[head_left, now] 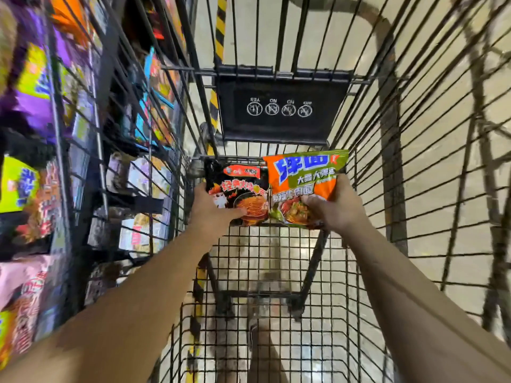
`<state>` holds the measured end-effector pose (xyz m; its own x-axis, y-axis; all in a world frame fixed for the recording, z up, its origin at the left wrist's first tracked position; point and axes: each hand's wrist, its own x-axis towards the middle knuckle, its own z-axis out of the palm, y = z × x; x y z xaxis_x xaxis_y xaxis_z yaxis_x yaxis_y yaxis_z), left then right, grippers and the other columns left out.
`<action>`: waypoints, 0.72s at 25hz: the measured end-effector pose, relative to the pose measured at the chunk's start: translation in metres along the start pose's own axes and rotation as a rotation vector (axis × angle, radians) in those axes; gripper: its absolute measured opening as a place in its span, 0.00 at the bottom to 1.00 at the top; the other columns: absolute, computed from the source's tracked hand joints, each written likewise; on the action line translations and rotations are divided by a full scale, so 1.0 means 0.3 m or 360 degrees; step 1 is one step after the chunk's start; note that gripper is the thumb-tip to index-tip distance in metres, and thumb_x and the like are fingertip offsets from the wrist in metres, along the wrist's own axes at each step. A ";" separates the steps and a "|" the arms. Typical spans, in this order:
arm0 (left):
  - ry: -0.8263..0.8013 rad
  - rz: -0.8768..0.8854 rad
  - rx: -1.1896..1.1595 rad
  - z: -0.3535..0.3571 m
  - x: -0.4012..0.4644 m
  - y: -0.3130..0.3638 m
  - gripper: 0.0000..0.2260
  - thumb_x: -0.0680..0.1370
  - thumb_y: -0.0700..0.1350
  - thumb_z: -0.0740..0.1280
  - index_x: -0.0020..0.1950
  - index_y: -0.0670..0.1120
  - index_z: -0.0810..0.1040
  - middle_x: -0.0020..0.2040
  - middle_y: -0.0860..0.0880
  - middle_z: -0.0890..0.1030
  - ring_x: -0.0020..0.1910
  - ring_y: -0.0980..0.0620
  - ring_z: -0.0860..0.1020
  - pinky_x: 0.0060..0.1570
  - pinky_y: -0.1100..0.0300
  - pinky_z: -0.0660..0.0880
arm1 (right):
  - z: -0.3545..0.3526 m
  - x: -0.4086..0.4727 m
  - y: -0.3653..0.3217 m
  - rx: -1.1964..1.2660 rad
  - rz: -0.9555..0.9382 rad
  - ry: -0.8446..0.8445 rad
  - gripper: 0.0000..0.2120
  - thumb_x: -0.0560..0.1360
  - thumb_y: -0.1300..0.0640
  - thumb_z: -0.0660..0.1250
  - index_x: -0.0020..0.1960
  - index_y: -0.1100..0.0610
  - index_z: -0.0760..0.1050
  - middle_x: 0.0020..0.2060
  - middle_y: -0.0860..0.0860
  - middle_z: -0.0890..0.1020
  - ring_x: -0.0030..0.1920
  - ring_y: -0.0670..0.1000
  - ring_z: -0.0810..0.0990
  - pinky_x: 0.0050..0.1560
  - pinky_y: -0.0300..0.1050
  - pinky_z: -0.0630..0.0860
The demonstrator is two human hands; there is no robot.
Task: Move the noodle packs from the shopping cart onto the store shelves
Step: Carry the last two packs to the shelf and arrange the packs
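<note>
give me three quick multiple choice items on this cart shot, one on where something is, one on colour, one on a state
1. Where do the store shelves stand relative to the cart?
A. on the person's left
B. on the person's right
C. behind the cart's black flap

2. What colours mark the pack in the right hand?
A. purple and pink
B. orange and green
C. black and red

3. What is the left hand doing?
A. hanging idle
B. pressing flat on the cart floor
C. holding the black noodle pack

Answers:
1. A, the stocked shelves show through the cart's left wall.
2. B, the orange and green noodle pack sits in that hand's grip.
3. C, its thumb lies across the pack's front, and the pack is raised above the wire floor.
</note>
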<state>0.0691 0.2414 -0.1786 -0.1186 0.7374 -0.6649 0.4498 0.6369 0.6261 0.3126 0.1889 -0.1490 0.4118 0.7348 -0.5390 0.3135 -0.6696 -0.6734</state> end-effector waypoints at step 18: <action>0.0008 0.0892 -0.0063 -0.503 -0.899 0.535 0.49 0.63 0.49 0.84 0.76 0.46 0.59 0.71 0.45 0.73 0.68 0.45 0.73 0.67 0.52 0.69 | -0.581 -0.869 -0.560 -0.0005 -0.0491 0.0507 0.24 0.70 0.47 0.79 0.57 0.45 0.69 0.44 0.39 0.78 0.49 0.52 0.81 0.53 0.50 0.80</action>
<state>0.0397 0.1786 0.1627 0.1245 0.9665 -0.2244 0.4119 0.1554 0.8979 0.3019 0.0909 0.1928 0.5417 0.8305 -0.1300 0.4655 -0.4251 -0.7763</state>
